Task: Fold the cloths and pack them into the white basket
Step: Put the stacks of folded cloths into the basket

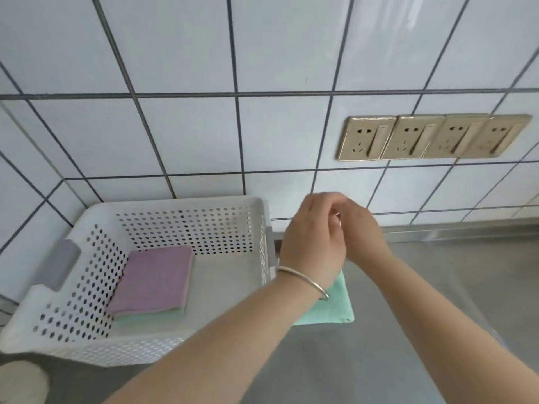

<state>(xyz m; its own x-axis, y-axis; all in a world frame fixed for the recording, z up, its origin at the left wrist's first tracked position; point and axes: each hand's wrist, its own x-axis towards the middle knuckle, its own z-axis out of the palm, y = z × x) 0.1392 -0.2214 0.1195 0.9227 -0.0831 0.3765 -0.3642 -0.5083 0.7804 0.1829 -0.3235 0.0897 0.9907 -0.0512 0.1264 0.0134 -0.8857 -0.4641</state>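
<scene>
Two folded cloths [151, 279] are lying in the white basket [163, 349] while a teal cloth [335, 309] is waiting on the surface [437, 287], both hands, left hand [313, 243] and right hand [364, 233], hovering loosely curled and gripping nothing.

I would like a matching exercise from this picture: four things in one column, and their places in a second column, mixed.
Things:
1. folded purple cloth
2. folded mint-green cloth
3. thin silver bangle
4. row of gold wall sockets

Places:
A. on the tiled wall
B. on the grey counter, right of the basket
C. inside the white perforated plastic basket
D. on the left wrist

Pairs: 1-C, 2-B, 3-D, 4-A
</scene>
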